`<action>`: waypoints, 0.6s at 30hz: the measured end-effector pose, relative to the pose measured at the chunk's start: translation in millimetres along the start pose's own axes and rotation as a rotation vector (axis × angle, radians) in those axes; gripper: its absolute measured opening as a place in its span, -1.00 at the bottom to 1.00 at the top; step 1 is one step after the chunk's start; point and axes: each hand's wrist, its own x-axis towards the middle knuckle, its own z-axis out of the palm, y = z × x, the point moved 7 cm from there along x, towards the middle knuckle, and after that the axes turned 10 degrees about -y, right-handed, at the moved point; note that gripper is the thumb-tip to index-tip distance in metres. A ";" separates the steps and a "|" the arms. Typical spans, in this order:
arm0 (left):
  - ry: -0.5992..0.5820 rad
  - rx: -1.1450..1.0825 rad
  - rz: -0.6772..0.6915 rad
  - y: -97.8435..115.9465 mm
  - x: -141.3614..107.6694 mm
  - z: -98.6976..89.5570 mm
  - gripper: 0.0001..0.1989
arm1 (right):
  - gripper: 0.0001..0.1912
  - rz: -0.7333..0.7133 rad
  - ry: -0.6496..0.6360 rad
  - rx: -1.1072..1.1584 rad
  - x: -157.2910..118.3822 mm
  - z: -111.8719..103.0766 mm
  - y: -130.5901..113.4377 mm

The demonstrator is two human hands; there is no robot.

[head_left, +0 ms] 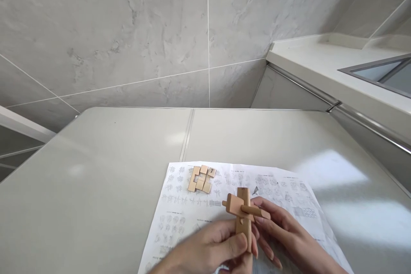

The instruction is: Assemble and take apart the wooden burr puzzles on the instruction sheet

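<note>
My left hand (215, 244) grips the lower end of an upright bar of a wooden interlocking puzzle (244, 232), its thumb pressed on the front face. Across that bar sits a wider wooden block (235, 204), and a thin rounded rod (252, 210) lies over it, pointing to the right. My right hand (282, 231) pinches the puzzle's right side near the rod's end; its lower fingers hang loose. A small mark shows on the bar's top. The back of the puzzle is hidden by the hands.
Beneath the hands lies a printed sheet (180, 231) with many small diagrams. On it, a flat notched wooden piece (199, 186) rests, with a "3" marked at one corner. The pale table (112, 180) has a seam; a white counter (321, 58) stands right, a grey tiled wall (144, 30) behind.
</note>
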 end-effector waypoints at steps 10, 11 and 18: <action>-0.017 0.047 -0.013 -2.3 0.2 -1.9 -0.49 | -0.62 0.016 -0.112 -0.040 -3.7 -2.6 1.0; -0.018 0.044 -0.012 -2.8 0.2 -2.3 -0.48 | -0.62 0.017 -0.129 -0.035 -4.3 -2.3 0.5; -0.004 -0.036 0.004 -8.1 -0.5 -8.9 -0.42 | -0.61 0.023 -0.181 -0.003 -6.9 -0.4 0.1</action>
